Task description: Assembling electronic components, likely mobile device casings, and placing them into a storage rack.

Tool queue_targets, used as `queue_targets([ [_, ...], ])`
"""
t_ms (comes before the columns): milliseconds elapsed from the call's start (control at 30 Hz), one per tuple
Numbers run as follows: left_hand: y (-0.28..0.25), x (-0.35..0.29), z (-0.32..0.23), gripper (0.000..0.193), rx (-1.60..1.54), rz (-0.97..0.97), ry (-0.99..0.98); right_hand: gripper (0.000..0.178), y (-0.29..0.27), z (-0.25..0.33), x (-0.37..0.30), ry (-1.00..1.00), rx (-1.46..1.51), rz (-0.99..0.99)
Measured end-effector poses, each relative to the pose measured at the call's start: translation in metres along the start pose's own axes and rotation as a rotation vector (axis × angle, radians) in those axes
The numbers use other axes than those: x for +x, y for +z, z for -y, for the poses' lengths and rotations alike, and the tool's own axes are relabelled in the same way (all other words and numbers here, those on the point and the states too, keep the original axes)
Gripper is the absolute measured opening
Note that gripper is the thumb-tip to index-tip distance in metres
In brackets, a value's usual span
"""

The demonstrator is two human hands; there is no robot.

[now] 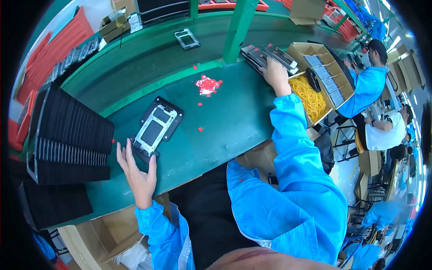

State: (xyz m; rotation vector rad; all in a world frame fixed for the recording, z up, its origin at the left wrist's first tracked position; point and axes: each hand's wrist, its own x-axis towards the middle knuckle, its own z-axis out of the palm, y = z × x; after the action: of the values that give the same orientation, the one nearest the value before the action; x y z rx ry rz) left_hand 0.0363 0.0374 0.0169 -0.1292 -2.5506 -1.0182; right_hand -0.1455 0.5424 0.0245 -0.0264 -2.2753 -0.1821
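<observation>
My left hand (140, 173) is open, thumb and fingers spread, at the near end of a black holder plate (174, 129). In that plate lies a white-and-grey phone-like frame (155, 128). Farther off to the right, my right hand (275, 75) reaches to a pile of black plates (258, 58) and grips the edge of an upper one; its thumb is mostly hidden. Between the hands lies a crumpled patch of red-and-white scraps (208, 85), with small red bits around it on the green table (216, 128).
A rack of upright black trays (74, 135) stands at the left. Behind the table runs a green belt (148, 67) with another frame (187, 39) on it. A green post (240, 31) rises near the pile. A carton (294, 49) at right holds yellow bands (308, 99). A co-worker (366, 85) sits beyond.
</observation>
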Motion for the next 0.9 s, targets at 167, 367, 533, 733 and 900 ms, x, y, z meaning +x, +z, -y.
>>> queue_targets([
  [167,-0.002,-0.006,0.002,0.08,0.024,-0.014,-0.04,0.013,-0.032,0.017,-0.002,0.072,-0.017,0.226],
  [367,-0.008,-0.018,0.001,0.076,0.026,-0.09,0.074,0.014,-0.111,0.077,-0.004,0.196,0.442,-0.093],
  [533,0.039,-0.027,-0.084,0.094,-1.061,-0.051,-0.071,0.031,-0.178,0.181,-0.032,-0.464,1.16,0.042],
  [733,0.06,-0.031,-0.083,0.11,-1.156,0.116,-0.056,0.029,-0.204,0.227,-0.038,-0.423,1.673,0.476],
  [900,0.063,-0.045,-0.071,0.116,-0.782,0.166,0.038,0.017,-0.212,0.241,-0.042,0.261,2.178,0.897],
])
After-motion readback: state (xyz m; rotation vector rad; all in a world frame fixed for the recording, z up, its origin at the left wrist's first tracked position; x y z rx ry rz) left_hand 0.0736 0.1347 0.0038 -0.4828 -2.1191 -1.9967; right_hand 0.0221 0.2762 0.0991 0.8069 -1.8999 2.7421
